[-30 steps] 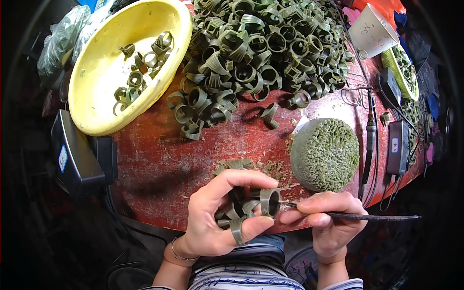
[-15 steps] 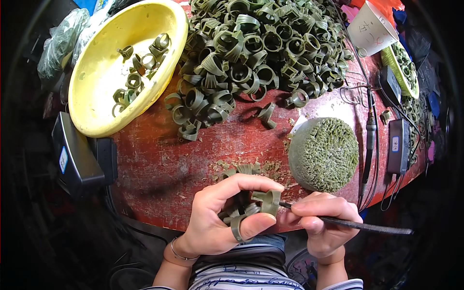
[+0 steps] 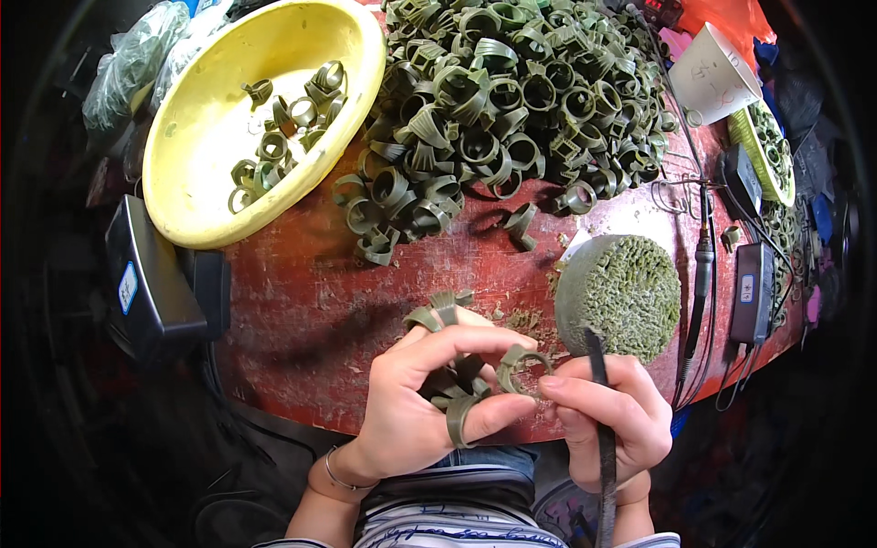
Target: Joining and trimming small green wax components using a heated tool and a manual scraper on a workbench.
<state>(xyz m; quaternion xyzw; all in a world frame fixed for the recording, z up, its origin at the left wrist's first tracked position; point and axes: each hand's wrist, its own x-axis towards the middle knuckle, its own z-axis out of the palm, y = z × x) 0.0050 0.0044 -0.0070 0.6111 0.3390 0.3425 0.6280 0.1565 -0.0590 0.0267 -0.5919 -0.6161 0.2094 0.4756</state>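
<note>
My left hand [image 3: 406,406] pinches a green ring [image 3: 505,370] between thumb and index finger, its open loop toward my right hand. Another green ring [image 3: 459,422] is worn on the thumb, and several more sit among the curled fingers. My right hand [image 3: 617,416] grips a slim dark file [image 3: 607,479], now nearly upright, its tip over the edge of a round green block [image 3: 574,297] with a rough, pitted top. The right thumb and index fingertip meet the right side of the pinched ring. The rings look like wax.
A large heap of green rings [image 3: 521,100] covers the back of the red table [image 3: 283,320]. At back left a tilted yellow basin [image 3: 187,173] holds several rings. On the right stand a white paper cup [image 3: 717,78], a corded pen-like tool [image 3: 703,265] and a dark box [image 3: 751,292].
The file has swung from lying sideways with its tip by the ring to nearly upright. The pinched ring has turned so its loop shows, and the right fingers have come to it.
</note>
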